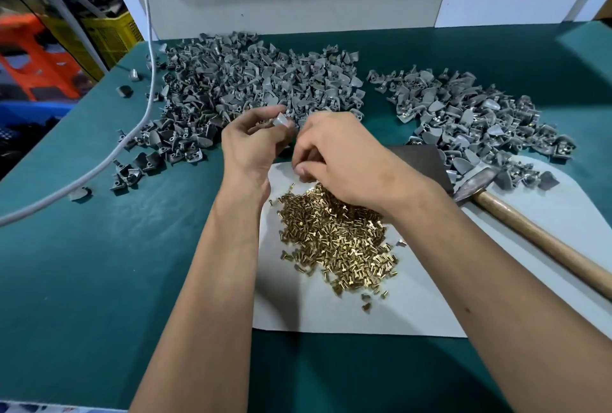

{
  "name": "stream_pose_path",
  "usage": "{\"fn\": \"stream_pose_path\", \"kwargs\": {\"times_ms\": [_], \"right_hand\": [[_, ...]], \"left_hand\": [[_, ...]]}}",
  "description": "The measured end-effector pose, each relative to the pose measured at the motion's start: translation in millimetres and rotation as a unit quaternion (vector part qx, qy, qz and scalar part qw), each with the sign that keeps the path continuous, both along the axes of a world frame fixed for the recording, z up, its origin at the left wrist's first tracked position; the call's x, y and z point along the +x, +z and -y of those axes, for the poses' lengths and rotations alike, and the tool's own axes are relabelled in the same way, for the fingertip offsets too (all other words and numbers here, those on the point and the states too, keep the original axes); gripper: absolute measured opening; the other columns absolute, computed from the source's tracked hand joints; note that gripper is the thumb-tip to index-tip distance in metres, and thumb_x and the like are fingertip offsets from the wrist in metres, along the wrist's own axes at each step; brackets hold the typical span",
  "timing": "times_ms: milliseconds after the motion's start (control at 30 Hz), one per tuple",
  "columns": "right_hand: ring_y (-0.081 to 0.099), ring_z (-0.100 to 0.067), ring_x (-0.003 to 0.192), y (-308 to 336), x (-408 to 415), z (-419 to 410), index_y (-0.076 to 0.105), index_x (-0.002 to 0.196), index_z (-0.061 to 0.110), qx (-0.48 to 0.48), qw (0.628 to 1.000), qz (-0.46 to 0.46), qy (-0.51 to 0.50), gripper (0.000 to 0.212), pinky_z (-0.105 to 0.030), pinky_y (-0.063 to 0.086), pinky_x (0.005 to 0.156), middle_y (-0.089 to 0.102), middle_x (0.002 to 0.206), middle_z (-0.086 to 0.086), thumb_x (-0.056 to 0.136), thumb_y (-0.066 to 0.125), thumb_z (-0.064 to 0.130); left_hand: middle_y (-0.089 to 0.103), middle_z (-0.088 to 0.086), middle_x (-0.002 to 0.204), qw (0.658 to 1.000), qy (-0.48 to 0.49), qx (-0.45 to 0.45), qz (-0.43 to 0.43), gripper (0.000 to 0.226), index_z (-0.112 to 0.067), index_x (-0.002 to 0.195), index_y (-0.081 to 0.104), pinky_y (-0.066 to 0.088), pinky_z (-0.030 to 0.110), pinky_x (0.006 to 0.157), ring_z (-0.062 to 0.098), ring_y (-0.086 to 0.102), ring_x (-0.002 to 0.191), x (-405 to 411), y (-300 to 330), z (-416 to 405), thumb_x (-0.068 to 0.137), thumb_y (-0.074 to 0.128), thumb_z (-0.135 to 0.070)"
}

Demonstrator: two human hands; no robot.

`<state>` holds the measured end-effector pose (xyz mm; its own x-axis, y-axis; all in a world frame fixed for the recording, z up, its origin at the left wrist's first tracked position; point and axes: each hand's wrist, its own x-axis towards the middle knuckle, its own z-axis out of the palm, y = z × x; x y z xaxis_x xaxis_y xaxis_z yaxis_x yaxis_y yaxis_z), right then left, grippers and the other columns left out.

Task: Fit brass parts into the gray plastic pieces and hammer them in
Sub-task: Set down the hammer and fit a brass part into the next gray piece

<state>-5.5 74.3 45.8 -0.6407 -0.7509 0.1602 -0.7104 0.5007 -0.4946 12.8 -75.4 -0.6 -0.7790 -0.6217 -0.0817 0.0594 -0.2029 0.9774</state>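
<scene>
Both forearms reach in from the near edge and meet above the far end of the white sheet (pixel 414 296), wrists bent so the hands come together between the brass heap and the big grey pile. The left hand (pixel 250 144) is turned back toward the camera, fingers curled up and pinching a single gray plastic piece (pixel 280 121) at its fingertips, raised off the surface. The right hand (pixel 337 154) lies knuckles up just beside it, its fingers curled under and toward the left hand.

What the right fingertips hold is hidden beneath the hand itself; whether a brass part sits between them cannot be told, nor whether the two hands touch. The right forearm covers part of the dark block (pixel 420 159) on the sheet, and the hammer (pixel 530 227) at the right is cut off by the frame edge along its wooden handle, its head resting next to the block.

The loose brass parts (pixel 341 240) lie heaped on the white sheet, near and under the right wrist. On the green surface (pixel 99 263), gray plastic pieces (pixel 251 91) form a large pile at the far left, with a second pile (pixel 473 117) at the far right. A white cable (pixel 145 107) curves across the left side.
</scene>
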Motion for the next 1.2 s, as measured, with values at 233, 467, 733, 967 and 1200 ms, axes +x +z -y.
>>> {"fn": "stream_pose_path", "kwargs": {"times_ms": [233, 467, 733, 967, 1200], "right_hand": [[0.062, -0.008, 0.089, 6.2, -17.3, -44.6, 0.080, 0.093, 0.025, -0.122, 0.990, -0.039, -0.064, 0.004, -0.025, 0.048, 0.087, 0.068, 0.094, 0.010, 0.091, 0.077, 0.026], [0.073, -0.011, 0.073, -22.0, -31.6, -102.3, 0.080, 0.093, 0.018, -0.289, 0.939, 0.027, -0.183, 0.011, -0.034, 0.062, 0.077, 0.076, 0.082, 0.007, 0.089, 0.077, 0.009], [0.074, -0.008, 0.086, -37.9, -21.5, -100.0, 0.073, 0.101, 0.017, -0.340, 0.924, -0.030, -0.173, 0.018, -0.029, 0.059, 0.083, 0.075, 0.087, 0.012, 0.085, 0.079, 0.013], [0.071, -0.002, 0.088, -40.1, -19.1, -97.6, 0.067, 0.098, 0.018, -0.299, 0.936, -0.105, -0.154, 0.020, -0.016, 0.053, 0.081, 0.072, 0.087, 0.014, 0.084, 0.076, 0.007], [0.070, -0.006, 0.086, -40.9, -17.6, -96.4, 0.062, 0.097, 0.017, -0.295, 0.937, -0.105, -0.153, 0.022, -0.019, 0.053, 0.078, 0.070, 0.084, 0.009, 0.083, 0.076, 0.006]], "left_hand": [[0.072, 0.016, 0.087, 0.986, -0.064, 0.136, -0.077, 0.021, -0.002, 0.095, 0.075, 0.061, 0.029, 0.077, 0.025, 0.070, 0.081, -1.2, 2.2, -13.5, 0.082, 0.072, 0.014], [0.076, 0.010, 0.092, 0.977, -0.160, -0.058, -0.129, 0.030, -0.007, 0.111, 0.075, 0.060, 0.033, 0.086, 0.025, 0.073, 0.089, -4.2, -4.5, -59.8, 0.085, 0.074, 0.007], [0.079, 0.003, 0.099, 0.946, -0.166, -0.251, -0.119, 0.034, -0.007, 0.110, 0.071, 0.059, 0.036, 0.095, 0.014, 0.075, 0.099, 0.6, -8.5, -82.1, 0.080, 0.082, 0.003], [0.079, 0.007, 0.095, 0.946, -0.149, -0.260, -0.123, 0.022, 0.000, 0.101, 0.078, 0.061, 0.035, 0.090, 0.018, 0.077, 0.091, 2.9, -6.8, -88.2, 0.079, 0.083, 0.002], [0.078, 0.012, 0.102, 0.952, -0.162, -0.243, -0.091, 0.027, 0.002, 0.108, 0.077, 0.059, 0.040, 0.096, 0.022, 0.076, 0.097, 3.3, -4.7, -89.5, 0.082, 0.079, 0.007]]}}
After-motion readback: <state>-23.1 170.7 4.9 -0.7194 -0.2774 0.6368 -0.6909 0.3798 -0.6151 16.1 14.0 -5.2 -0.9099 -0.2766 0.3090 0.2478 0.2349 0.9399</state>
